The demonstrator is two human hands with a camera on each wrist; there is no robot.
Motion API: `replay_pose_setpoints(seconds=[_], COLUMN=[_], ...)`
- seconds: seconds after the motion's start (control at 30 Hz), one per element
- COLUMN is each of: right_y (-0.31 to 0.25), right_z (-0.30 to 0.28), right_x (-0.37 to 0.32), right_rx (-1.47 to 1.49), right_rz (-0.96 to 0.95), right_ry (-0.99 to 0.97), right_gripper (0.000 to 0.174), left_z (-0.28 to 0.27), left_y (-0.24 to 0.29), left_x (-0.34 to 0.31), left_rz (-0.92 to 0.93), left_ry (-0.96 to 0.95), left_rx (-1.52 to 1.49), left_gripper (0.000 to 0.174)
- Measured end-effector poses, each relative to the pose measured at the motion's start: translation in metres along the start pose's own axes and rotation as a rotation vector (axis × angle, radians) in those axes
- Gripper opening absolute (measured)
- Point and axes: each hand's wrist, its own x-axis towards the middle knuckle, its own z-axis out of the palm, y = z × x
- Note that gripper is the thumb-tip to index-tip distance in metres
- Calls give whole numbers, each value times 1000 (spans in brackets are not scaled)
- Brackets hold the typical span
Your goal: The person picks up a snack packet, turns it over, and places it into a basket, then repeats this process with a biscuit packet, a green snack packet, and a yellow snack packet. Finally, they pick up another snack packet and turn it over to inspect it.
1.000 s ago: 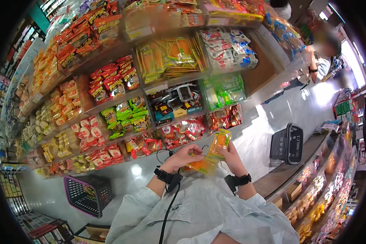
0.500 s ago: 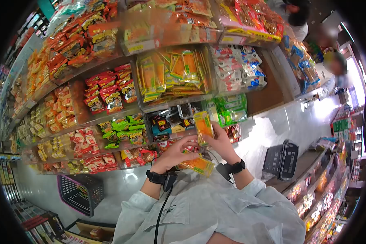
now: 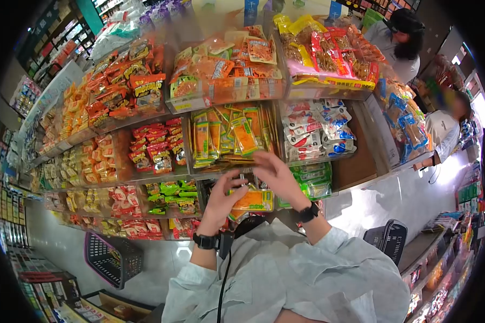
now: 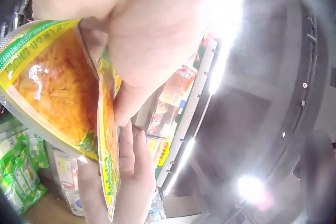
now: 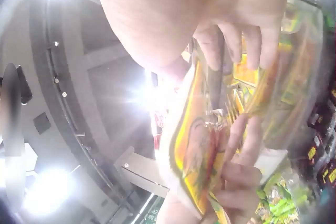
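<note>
In the head view my left hand (image 3: pixel 221 199) grips flat orange packets with yellow-green edges (image 3: pixel 253 200). The left wrist view shows a wide packet (image 4: pixel 60 87) and another nearly edge-on (image 4: pixel 107 145), by the left thumb. My right hand (image 3: pixel 277 177) is just right of and above them, fingers extended at the front edge of a bin of similar packets (image 3: pixel 244 134). In the right wrist view its fingers (image 5: pixel 252 45) hang apart near bin packets; nothing shows gripped in them. A held packet (image 5: pixel 199 145) partly hides the left hand (image 5: pixel 241 182).
Tiered bins hold red bags (image 3: pixel 159 153), white and blue bags (image 3: pixel 315 129) and green packs (image 3: pixel 312 180). One basket (image 3: pixel 113 258) stands on the floor at left, another (image 3: pixel 388 239) at right. Two people are at the upper right, one in a light shirt (image 3: pixel 442 132).
The head view has tilted up towards the bins. The packet held upright in my right hand has left its grip, and that hand's fingers have extended. My left hand still grips packets, now held more level.
</note>
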Motion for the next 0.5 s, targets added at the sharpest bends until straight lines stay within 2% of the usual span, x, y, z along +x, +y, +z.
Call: replay_pose_setpoints(seconds=[0.03,0.13,0.17,0.23,0.33,0.5], right_y=[-5,-3,24,21,28,38], right_z=[0,0,-1,5,15,34], right_x=[-13,-48,-58,-75,-95,-122], right_rx=[112,21,-42,1,0,29], right_rz=[108,266,154,242,325,410], right_ry=[-73,-204,-194,-198,-149,47], right_gripper=[50,40,43,39,28,20], left_z=[-1,-3,-5,-7,-19,-34], left_y=[-7,-29,-38,-45,-54,-64], left_x=[-7,-23,-24,-29,-32,-41], left_rz=[-19,-51,-39,-20,-62,-192], left_ry=[20,89,115,164,108,-174], left_rx=[-11,-32,-25,-29,-90,-72], left_gripper=[48,31,28,21,22,23])
